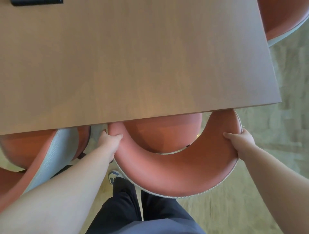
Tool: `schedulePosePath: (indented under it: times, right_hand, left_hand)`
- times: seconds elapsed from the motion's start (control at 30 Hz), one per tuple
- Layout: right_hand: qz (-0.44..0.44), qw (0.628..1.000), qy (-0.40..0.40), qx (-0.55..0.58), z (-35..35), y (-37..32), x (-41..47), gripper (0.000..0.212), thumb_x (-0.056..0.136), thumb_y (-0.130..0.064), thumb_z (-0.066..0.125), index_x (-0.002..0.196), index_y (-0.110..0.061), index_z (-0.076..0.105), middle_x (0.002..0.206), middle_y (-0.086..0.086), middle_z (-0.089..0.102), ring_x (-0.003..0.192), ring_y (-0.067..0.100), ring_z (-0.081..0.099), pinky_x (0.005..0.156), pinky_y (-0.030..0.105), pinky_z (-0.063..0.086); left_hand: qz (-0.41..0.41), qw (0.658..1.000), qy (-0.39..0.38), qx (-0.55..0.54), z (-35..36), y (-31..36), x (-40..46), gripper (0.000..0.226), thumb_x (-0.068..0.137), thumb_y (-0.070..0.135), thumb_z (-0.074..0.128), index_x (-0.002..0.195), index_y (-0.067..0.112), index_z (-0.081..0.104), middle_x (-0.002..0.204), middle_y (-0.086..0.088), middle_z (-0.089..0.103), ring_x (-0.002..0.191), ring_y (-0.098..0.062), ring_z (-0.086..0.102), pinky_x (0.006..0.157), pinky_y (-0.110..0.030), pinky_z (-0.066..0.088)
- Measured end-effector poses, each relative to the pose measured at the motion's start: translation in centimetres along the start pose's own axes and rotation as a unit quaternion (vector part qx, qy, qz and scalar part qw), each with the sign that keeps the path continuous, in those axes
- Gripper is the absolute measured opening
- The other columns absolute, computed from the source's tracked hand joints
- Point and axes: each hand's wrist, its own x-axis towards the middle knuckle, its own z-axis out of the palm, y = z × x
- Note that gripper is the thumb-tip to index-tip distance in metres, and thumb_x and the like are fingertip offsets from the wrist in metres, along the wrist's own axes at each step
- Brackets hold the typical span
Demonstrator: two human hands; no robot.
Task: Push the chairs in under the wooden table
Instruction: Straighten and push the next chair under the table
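A: How does the person hold it?

B: The left hand [109,138] is wrapped around the left end of the curved, rust-orange padded backrest [175,170], thumb on the inner face, fingers curled over the outside. The right hand [240,142] is clamped on the right side of the same backrest, fingers lying across the top, palm against the grey woven outer edge.

A: And the chair itself?

B: The rust-orange round-seated chair [165,133] sits partly beneath the brown wooden table [133,58]. The front of its seat is hidden under the near edge, and both ends of the backrest meet that edge.

A: What lies around it?

B: To the left, a second rust-orange chair with a grey fabric back [41,150] is also part-way under the table, just beside the first. A third orange chair [280,20] shows at the far right corner. Below the backrest are the person's dark trousers [127,205] and one pale shoe [113,176] on beige carpet [275,125]. A black flat object [36,2] rests at the tabletop's far left edge.
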Motion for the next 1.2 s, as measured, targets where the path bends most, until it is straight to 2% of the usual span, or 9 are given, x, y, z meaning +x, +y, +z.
schedulePosePath:
  times: [0.07, 0.23, 0.33, 0.4, 0.5, 0.77, 0.9, 1.03, 1.2]
  right_hand:
    - [-0.012, 1.0, 0.011, 0.0, 0.0, 0.1, -0.3, 0.03, 0.082, -0.023, 0.081, 0.101, -0.017, 0.058, 0.094, 0.002, 0.065, 0.077, 0.019, 0.061, 0.061, 0.031, 0.047]
    - [-0.044, 0.999, 0.026, -0.007, 0.4, 1.3, -2.0, 0.025, 0.085, -0.022, 0.076, 0.1, -0.013, 0.059, 0.092, 0.005, 0.066, 0.08, 0.027, 0.063, 0.074, 0.04, 0.052]
    - [-0.063, 0.997, 0.032, -0.015, 1.1, 2.2, -3.6, 0.022, 0.085, -0.023, 0.075, 0.096, -0.014, 0.058, 0.089, 0.005, 0.066, 0.078, 0.028, 0.063, 0.074, 0.041, 0.053]
    - [-0.068, 0.997, 0.03, -0.018, 1.9, 2.7, -4.6, 0.021, 0.084, -0.024, 0.075, 0.092, -0.016, 0.057, 0.088, 0.004, 0.066, 0.077, 0.027, 0.064, 0.074, 0.041, 0.053]
    - [-0.076, 0.997, 0.026, -0.018, 3.0, 3.2, -5.8, 0.019, 0.084, -0.027, 0.074, 0.09, -0.021, 0.056, 0.087, 0.002, 0.067, 0.077, 0.026, 0.064, 0.073, 0.041, 0.053]
    - [-0.094, 0.995, 0.019, -0.02, 5.8, 2.5, -7.9, 0.02, 0.085, -0.027, 0.073, 0.089, -0.019, 0.055, 0.085, 0.003, 0.066, 0.077, 0.026, 0.064, 0.074, 0.041, 0.053]
    - [-0.097, 0.995, 0.019, -0.023, 6.5, 1.4, -7.9, 0.021, 0.085, -0.028, 0.072, 0.093, -0.017, 0.057, 0.086, 0.003, 0.067, 0.076, 0.026, 0.064, 0.072, 0.041, 0.053]
    - [-0.099, 0.994, 0.024, -0.023, 6.7, 0.5, -7.6, 0.022, 0.085, -0.027, 0.073, 0.095, -0.015, 0.058, 0.087, 0.003, 0.066, 0.076, 0.025, 0.063, 0.072, 0.039, 0.051]
    - [-0.089, 0.996, 0.023, -0.019, 7.1, 0.4, -7.2, 0.023, 0.086, -0.027, 0.073, 0.095, -0.015, 0.056, 0.086, 0.003, 0.065, 0.076, 0.025, 0.063, 0.07, 0.037, 0.048]
  left_hand:
    - [0.012, 1.0, -0.005, 0.009, -0.2, -0.2, -0.2, 0.075, 0.091, 0.03, 0.072, 0.155, 0.014, 0.036, 0.149, -0.015, 0.053, 0.126, -0.041, 0.057, 0.105, -0.056, 0.048]
    - [0.031, 0.999, -0.007, 0.015, -1.6, -0.9, -0.8, 0.069, 0.095, 0.026, 0.068, 0.155, 0.011, 0.037, 0.15, -0.016, 0.052, 0.128, -0.042, 0.056, 0.108, -0.055, 0.045]
    - [0.037, 0.999, 0.006, 0.014, -2.9, -2.2, -1.2, 0.077, 0.095, 0.023, 0.07, 0.159, 0.011, 0.029, 0.155, -0.016, 0.047, 0.133, -0.04, 0.052, 0.107, -0.044, 0.043]
    - [0.04, 0.999, 0.015, 0.011, -4.0, -3.1, -1.4, 0.074, 0.093, 0.022, 0.071, 0.157, 0.011, 0.034, 0.151, -0.016, 0.052, 0.129, -0.039, 0.055, 0.104, -0.041, 0.044]
    - [0.04, 0.999, 0.021, 0.014, -5.8, -4.4, -1.3, 0.068, 0.091, 0.022, 0.072, 0.151, 0.01, 0.043, 0.143, -0.017, 0.058, 0.123, -0.041, 0.059, 0.105, -0.053, 0.049]
    - [0.053, 0.998, 0.026, -0.001, -9.1, -6.2, 0.2, 0.055, 0.09, 0.019, 0.073, 0.139, 0.006, 0.052, 0.129, -0.018, 0.064, 0.112, -0.04, 0.064, 0.1, -0.053, 0.053]
    - [0.064, 0.997, 0.026, -0.013, -9.7, -5.6, 1.3, 0.055, 0.091, 0.018, 0.073, 0.14, 0.007, 0.051, 0.131, -0.018, 0.064, 0.11, -0.037, 0.064, 0.099, -0.05, 0.053]
    - [0.067, 0.997, 0.023, -0.023, -9.5, -4.6, 2.0, 0.073, 0.092, 0.018, 0.074, 0.154, 0.007, 0.037, 0.144, -0.016, 0.057, 0.122, -0.037, 0.06, 0.105, -0.049, 0.049]
    - [0.063, 0.998, 0.019, -0.007, -9.4, -3.4, 2.7, 0.07, 0.092, 0.023, 0.073, 0.152, 0.007, 0.04, 0.144, -0.017, 0.058, 0.122, -0.038, 0.06, 0.103, -0.049, 0.05]
